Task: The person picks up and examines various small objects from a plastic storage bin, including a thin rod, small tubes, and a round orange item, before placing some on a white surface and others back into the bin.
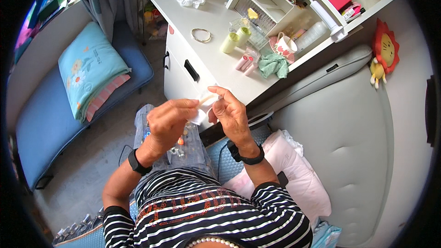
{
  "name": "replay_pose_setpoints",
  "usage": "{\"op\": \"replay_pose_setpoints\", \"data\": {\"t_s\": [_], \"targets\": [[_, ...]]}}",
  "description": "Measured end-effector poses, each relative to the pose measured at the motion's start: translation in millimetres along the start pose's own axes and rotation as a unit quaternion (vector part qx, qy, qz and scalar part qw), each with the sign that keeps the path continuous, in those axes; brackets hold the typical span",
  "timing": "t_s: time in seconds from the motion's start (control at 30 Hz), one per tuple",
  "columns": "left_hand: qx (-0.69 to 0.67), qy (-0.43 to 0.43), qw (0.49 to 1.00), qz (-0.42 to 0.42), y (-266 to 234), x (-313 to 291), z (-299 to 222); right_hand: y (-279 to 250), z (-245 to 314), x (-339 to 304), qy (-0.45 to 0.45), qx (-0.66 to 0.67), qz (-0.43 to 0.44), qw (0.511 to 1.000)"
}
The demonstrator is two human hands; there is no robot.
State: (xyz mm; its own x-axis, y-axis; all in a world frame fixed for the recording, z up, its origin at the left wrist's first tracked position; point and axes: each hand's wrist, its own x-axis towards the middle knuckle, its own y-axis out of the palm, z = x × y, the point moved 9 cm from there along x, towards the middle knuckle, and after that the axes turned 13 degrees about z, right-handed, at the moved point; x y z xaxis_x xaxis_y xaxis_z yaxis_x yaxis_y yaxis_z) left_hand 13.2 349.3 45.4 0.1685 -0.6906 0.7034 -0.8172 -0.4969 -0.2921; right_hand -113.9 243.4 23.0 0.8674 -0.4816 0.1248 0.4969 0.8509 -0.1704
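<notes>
My left hand point(171, 118) and my right hand point(232, 115) meet in front of my body, over my lap near the white desk's corner. Between them is a piece of white tissue or cloth point(198, 117). My left fingers are closed on it, pinching its upper edge. A pale curved band point(209, 99) shows at the white piece; I cannot tell whether it is a bangle or a fold. My right thumb and fingers curl around this spot, closed on the white piece. A bangle point(201, 35) lies on the desk farther off.
On the desk point(211, 62) stand green-capped bottles point(229, 42), pink tubes point(247, 63), a green cloth point(274, 65) and a cup point(285, 45). White drawers point(177, 59) are below. A blue pillow point(94, 71) rests on a blue bench at left. A grey headboard point(340, 138) rises at right.
</notes>
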Motion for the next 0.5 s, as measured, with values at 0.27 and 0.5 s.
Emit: {"op": "replay_pose_setpoints", "data": {"t_s": [0.27, 0.5], "targets": [[0.07, 0.099, 0.989, 0.086, 25.8, -15.2, -17.9, 4.9, -12.4, 15.8, -0.048, 0.102, -0.077, 0.991], [-0.376, -0.26, 0.889, 0.008, 32.3, -48.9, 70.5, 7.9, -16.8, 23.0, -0.064, 0.027, -0.068, 0.995]]}}
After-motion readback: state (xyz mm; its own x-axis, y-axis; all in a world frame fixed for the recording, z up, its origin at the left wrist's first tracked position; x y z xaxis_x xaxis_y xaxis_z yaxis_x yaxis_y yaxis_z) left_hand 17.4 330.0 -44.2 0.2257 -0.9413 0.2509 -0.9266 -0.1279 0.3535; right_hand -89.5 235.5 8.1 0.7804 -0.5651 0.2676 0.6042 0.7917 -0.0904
